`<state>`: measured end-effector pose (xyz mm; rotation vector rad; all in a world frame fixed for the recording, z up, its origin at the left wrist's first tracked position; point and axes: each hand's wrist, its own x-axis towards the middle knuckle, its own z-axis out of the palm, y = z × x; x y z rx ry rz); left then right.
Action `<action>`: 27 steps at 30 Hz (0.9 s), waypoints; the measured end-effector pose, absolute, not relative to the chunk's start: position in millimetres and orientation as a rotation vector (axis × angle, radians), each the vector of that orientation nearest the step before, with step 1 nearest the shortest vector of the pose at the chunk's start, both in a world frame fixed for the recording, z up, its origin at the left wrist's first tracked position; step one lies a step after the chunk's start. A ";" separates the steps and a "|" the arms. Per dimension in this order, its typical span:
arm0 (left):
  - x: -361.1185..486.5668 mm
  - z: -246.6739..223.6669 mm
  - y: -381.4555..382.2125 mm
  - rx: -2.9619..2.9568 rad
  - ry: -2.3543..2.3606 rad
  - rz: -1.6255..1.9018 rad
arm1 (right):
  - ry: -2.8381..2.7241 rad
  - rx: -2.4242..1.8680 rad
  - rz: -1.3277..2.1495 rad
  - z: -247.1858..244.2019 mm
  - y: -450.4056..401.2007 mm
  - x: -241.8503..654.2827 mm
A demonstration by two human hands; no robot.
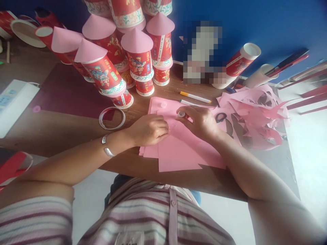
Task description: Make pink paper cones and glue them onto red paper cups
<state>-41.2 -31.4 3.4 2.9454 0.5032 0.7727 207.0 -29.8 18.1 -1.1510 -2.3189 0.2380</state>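
right hand (203,121) pinches round-ended stick (181,114) | left hand (150,130) curled, apart (can't tell its grip) | pink paper (178,153) between and beneath both

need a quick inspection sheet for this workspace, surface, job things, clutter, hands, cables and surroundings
Surface: brown wooden table, partly covered by flat pink paper sheets.
Job's things: small white round-topped object held above the sheets; stacked red patterned paper cups, several topped with pink paper cones.
Clutter: cut pink paper scraps heaped right; white marker with yellow cap; white ring-shaped roll, left.
Hands: right hand pinches the small object; left hand curled over the sheets, contents hidden.
Cables: thin pale cord by the white rectangular power strip, far left.
Surroundings: blue wall behind; a pixelated patch hides detail there.
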 end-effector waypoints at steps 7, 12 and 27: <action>-41.0 3.7 -31.6 2.988 0.531 0.742 | -2.114 -1.213 0.222 31.4 -37.7 212.2; -40.5 4.2 -32.0 3.000 0.512 0.774 | -2.158 -1.184 0.389 25.1 -41.5 205.8; -38.7 5.8 -31.7 2.989 0.484 0.834 | -2.265 -1.143 0.195 20.6 -30.2 210.4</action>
